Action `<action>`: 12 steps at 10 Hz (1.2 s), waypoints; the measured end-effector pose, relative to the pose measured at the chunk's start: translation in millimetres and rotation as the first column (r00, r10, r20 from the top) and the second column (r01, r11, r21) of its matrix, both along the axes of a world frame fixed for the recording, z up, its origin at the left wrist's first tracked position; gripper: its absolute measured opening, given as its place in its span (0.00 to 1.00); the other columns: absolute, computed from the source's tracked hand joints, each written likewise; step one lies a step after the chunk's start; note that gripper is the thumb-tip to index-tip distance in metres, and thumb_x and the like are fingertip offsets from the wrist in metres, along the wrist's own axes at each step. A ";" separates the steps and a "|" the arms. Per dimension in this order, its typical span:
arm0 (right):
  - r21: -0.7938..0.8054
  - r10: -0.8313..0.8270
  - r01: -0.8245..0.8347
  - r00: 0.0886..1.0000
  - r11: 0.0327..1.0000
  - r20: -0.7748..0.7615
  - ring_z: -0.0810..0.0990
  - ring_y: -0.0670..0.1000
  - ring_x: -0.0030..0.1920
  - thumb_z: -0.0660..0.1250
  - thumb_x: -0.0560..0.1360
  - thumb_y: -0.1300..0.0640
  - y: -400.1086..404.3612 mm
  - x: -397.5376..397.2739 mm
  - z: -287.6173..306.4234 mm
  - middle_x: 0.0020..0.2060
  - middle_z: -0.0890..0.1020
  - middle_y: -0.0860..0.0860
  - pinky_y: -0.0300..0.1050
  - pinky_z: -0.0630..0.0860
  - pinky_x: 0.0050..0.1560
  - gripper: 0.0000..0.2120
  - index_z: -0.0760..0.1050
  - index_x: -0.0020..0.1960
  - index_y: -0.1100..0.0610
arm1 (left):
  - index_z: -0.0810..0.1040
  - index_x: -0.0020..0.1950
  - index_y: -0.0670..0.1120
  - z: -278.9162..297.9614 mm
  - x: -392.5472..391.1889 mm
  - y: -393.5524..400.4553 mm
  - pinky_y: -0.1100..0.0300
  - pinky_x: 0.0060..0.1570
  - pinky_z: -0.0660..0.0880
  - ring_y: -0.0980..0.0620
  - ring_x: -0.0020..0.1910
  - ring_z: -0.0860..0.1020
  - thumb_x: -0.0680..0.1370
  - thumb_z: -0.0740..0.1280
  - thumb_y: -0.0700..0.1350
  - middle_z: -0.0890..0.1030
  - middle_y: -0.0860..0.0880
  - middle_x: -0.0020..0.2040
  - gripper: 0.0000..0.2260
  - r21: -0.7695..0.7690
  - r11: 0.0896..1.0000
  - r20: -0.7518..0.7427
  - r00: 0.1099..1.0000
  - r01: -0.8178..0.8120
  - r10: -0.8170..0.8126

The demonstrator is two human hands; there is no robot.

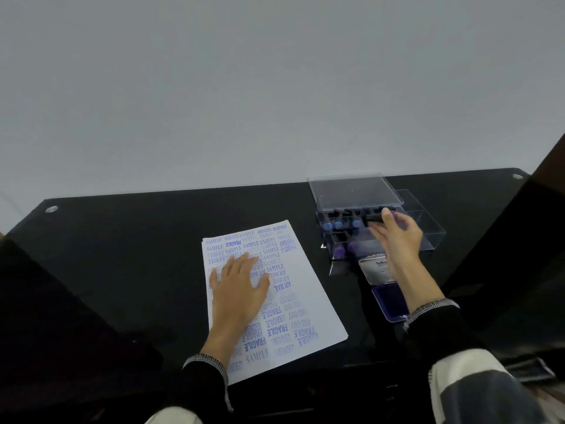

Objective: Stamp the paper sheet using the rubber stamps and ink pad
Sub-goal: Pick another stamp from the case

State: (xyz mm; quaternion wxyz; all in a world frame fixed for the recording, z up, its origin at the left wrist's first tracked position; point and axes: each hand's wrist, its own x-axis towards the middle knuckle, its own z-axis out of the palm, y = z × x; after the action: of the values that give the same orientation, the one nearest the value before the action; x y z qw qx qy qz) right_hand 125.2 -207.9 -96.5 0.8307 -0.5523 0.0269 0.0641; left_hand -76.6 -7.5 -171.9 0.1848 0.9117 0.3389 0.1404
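Sideways, right hand point(394, 237) pinches stamp point(374, 218) pointing left; left hand point(237, 289) flat on paper point(308, 304).

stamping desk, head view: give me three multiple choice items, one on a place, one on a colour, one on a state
1. Where is the ink pad?
A. right of the paper sheet
B. on the sheet
C. inside the clear stamp box

2. What colour is the stamped lettering?
A. red
B. blue
C. green

3. What is the left hand doing?
A. gripping a stamp
B. closing the pad
C. resting flat on the sheet

Answers: 1 A, the open pad lies on the black table beside the sheet's right edge. 2 B, words like SAMPLE and FRAGILE print blue. 3 C, its fingers lie spread, while the right hand holds a rubber stamp at the box.
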 end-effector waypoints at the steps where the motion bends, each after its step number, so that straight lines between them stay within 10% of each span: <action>1: -0.069 -0.034 0.036 0.999 0.997 0.037 0.83 0.54 0.47 0.66 0.77 0.61 -11.4 8.3 -1.0 0.52 0.78 0.57 0.44 0.81 0.51 0.10 0.70 0.56 0.59 | 0.65 0.74 0.55 0.6 0.2 -0.5 0.45 0.75 0.43 0.52 0.78 0.53 0.80 0.58 0.59 0.62 0.55 0.77 0.23 0.006 1.000 0.002 1.000 0.008 -0.008; 7: -0.730 0.254 0.078 0.908 0.679 0.333 0.76 0.50 0.45 0.71 0.74 0.59 -13.3 10.8 8.2 0.46 0.78 0.53 0.36 0.72 0.42 0.10 0.75 0.53 0.59 | 0.66 0.74 0.54 1.5 -1.2 -2.4 0.44 0.75 0.44 0.52 0.77 0.55 0.80 0.59 0.58 0.63 0.54 0.76 0.23 0.005 1.000 0.028 0.999 0.020 -0.020; 12: -0.994 0.460 0.113 0.882 -0.004 0.098 0.75 0.63 0.54 0.67 0.72 0.65 19.2 22.3 12.0 0.56 0.75 0.62 0.49 0.70 0.44 0.16 0.70 0.59 0.63 | 0.65 0.74 0.55 0.5 -0.3 -1.5 0.45 0.75 0.43 0.53 0.77 0.54 0.80 0.58 0.59 0.62 0.55 0.76 0.23 -0.004 1.000 0.030 0.999 0.015 -0.015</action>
State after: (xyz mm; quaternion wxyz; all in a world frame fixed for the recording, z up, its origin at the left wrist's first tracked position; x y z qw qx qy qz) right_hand 147.6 -188.7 -84.5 0.1733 -0.9683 -0.1791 0.0180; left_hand -76.9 -8.9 -171.3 0.1929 0.9116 0.3295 0.1520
